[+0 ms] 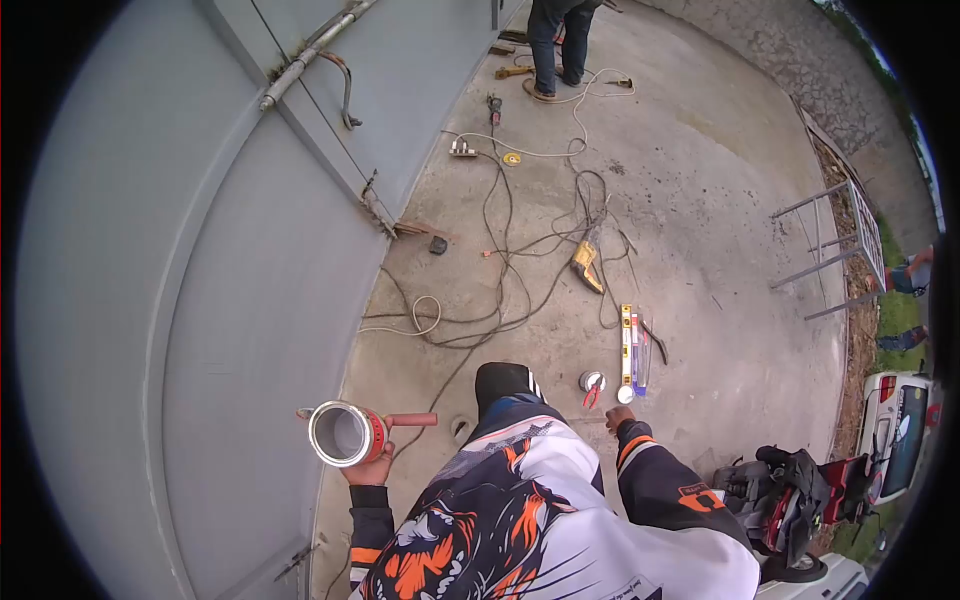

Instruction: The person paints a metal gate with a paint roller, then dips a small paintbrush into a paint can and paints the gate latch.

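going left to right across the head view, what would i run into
open can, black block, yellow disc, yellow power tool, spirit level, metal frame

Landmark: grey metal gate [250,260] | on gate: metal rod [315,55], rusty patches | beside gate: worn concrete floor [730,290], speckled, stained | across floor from gate: metal frame [862,235], grass strip [893,245], parked pale vehicle [886,412] | farther along from gate: cracked rough paving [770,45] | light: soft, even daylight
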{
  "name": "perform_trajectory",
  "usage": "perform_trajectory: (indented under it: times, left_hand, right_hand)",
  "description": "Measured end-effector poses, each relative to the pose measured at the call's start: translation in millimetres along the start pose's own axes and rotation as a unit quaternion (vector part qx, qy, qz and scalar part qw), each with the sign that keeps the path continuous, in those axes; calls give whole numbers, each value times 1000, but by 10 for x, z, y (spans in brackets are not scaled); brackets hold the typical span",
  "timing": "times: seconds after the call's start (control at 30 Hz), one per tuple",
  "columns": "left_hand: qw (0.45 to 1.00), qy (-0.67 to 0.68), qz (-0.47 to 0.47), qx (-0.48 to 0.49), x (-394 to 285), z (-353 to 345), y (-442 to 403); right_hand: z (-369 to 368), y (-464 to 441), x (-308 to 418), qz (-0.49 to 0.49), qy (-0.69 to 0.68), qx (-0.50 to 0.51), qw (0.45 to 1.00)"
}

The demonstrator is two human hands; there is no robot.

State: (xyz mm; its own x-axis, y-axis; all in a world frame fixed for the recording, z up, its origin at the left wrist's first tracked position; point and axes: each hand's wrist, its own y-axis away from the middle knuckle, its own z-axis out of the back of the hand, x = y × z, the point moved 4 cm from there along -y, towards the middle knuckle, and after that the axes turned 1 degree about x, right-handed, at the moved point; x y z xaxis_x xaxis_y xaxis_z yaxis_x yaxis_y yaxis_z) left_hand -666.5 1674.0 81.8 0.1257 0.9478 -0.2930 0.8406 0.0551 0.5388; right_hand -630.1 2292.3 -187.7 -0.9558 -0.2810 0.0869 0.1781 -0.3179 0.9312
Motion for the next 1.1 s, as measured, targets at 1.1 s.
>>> perform_trajectory:
  times: [1.1]
  left_hand:
    - [864,-212,424,167,7699,-7279,-5916]
  right_hand:
    - [7399,-2194,2652,139,-445,-186,865]
